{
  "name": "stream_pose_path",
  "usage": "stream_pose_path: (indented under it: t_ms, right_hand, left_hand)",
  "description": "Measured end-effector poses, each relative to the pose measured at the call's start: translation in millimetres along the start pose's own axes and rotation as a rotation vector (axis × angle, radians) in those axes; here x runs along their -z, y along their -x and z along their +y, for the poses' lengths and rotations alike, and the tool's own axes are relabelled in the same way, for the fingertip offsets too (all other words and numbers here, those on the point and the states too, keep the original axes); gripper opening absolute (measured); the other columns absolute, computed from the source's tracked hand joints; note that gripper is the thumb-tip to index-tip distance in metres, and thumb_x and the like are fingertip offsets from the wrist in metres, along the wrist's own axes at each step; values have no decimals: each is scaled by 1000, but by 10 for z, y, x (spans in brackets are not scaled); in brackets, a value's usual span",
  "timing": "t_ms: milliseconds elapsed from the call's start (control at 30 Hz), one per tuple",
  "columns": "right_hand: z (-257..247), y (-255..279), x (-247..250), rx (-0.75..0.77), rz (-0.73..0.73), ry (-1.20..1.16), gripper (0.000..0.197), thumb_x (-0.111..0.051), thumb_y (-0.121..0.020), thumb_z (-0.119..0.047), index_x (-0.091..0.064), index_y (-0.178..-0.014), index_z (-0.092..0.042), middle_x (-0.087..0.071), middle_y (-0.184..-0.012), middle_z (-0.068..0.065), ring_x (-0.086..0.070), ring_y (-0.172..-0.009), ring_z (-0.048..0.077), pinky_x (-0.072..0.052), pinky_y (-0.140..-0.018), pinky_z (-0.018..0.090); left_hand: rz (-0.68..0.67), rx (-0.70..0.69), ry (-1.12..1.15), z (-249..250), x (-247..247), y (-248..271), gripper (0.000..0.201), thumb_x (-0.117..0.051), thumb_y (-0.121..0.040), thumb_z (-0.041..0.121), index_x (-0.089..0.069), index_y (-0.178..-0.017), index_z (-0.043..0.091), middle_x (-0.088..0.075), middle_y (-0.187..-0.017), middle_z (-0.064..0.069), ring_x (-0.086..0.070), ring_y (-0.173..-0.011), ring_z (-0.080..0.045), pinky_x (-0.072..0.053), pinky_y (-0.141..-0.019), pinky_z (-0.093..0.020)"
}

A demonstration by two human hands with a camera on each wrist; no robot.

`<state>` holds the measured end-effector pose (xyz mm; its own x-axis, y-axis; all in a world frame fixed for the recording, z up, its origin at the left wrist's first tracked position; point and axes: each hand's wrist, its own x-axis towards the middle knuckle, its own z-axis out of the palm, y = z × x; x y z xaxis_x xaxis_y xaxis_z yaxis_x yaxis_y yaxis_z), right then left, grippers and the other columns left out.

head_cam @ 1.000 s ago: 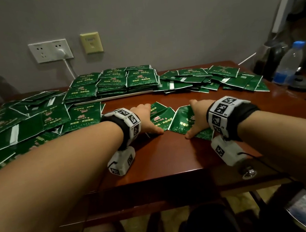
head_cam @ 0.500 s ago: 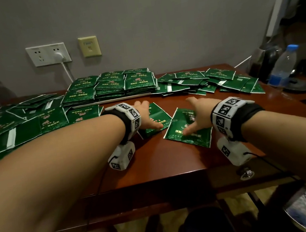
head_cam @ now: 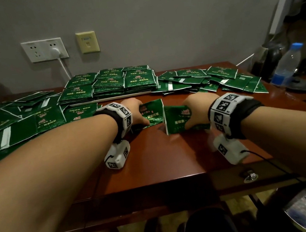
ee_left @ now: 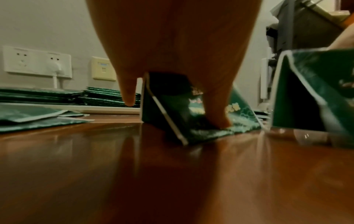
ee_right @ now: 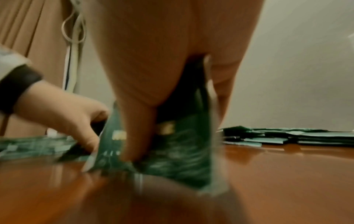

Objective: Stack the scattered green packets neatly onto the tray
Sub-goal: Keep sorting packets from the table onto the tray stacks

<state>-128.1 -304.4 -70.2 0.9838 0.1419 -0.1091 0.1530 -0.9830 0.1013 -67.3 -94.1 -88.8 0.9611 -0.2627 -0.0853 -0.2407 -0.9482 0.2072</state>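
While each grips one green packet, left hand (head_cam: 135,113) and right hand (head_cam: 198,108) tilt two upright.

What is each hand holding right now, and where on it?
Left hand pinches one green packet at its left edge; right hand pinches another packet at its right edge.

Your tray (head_cam: 111,98) sits at the back of the surface (head_cam: 153,154), stacks (head_cam: 109,82) on it. Left of the tray lie loose packets (head_cam: 14,123); right of it more (head_cam: 211,81), then a bottle (head_cam: 286,64). Before the tray, two packets (head_cam: 153,114) stand tilted.
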Motion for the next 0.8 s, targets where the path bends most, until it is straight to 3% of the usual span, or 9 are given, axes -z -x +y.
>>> stream_pose_path:
  t_ms: [100, 200, 300, 367, 433, 500, 567, 633, 800]
  right_hand:
    - [-13, 30, 127, 33, 4, -202, 55, -80, -68, -52, -62, -107, -19, -68, -98, -4, -61, -83, 15, -47, -70, 27]
    - [-87, 29, 263, 81, -98, -181, 69, -76, -68, -59, -59, -118, -14, -64, -115, 0, -60, -100, 20, -49, -86, 32]
    - [-222, -68, 230, 96, -128, -153, 51, -76, -72, -54, -64, -108, -21, -65, -109, -5, -59, -93, 15, -49, -72, 27]
    - [-350, -125, 145, 77, -84, -160, 49, -77, -72, -51, -61, -110, -25, -62, -109, -6, -58, -92, 14, -49, -73, 26]
    - [-461, -170, 63, 74, -83, -133, 68, -77, -68, -58, -53, -121, -24, -60, -115, -5, -58, -99, 16, -51, -84, 32]
    - [-544, -176, 32, 88, -172, -32, 90, -76, -60, -68, -45, -130, -21, -57, -122, -1, -57, -106, 21, -49, -88, 35]
    - [-598, -157, 27, 91, -243, 62, 100, -76, -56, -73, -42, -132, -18, -55, -125, 1, -56, -111, 23, -48, -87, 36]
    - [-641, -139, 0, 92, -274, 57, 99, -77, -57, -69, -42, -131, -15, -59, -123, 1, -58, -109, 23, -49, -88, 37]
    - [-724, -56, 1, 110, -275, 83, 74, -71, -71, -65, -58, -116, -9, -65, -110, 5, -62, -95, 22, -47, -68, 30]
  left_hand:
    - [88, -36, 109, -72, 185, 111, 16, -73, -80, 15, -71, -96, 14, -68, -82, -5, -61, -73, -20, -45, -59, -26]
    - [150, -27, 135, -133, 413, 254, 12, -58, -84, 6, -69, -87, 11, -57, -64, -2, -51, -60, -17, -38, -52, -21]
    - [125, 8, 72, -226, 438, 322, 23, -51, -82, 3, -71, -91, 12, -62, -75, 0, -53, -71, -17, -42, -64, -23]
    - [47, 50, 17, -317, 308, 315, 28, -53, -85, 7, -69, -106, 14, -67, -98, -2, -58, -86, -19, -48, -74, -29]
    - [-44, 76, -17, -404, 172, 296, 36, -57, -87, 17, -59, -124, 17, -62, -123, -3, -58, -107, -22, -50, -89, -32]
    - [-113, 30, -31, -453, 101, 301, 56, -66, -86, 37, -48, -137, 20, -53, -135, -3, -53, -119, -23, -47, -98, -34]
    - [-189, -25, -91, -452, 81, 327, 84, -72, -76, 57, -37, -145, 23, -44, -138, -4, -46, -125, -24, -42, -104, -39]
    - [-227, -43, -207, -418, 45, 364, 96, -74, -68, 64, -33, -146, 27, -41, -135, -4, -40, -126, -25, -38, -103, -39]
    - [-188, -38, -177, -350, -40, 404, 75, -77, -70, 55, -43, -128, 21, -48, -119, -6, -48, -110, -24, -46, -90, -36]
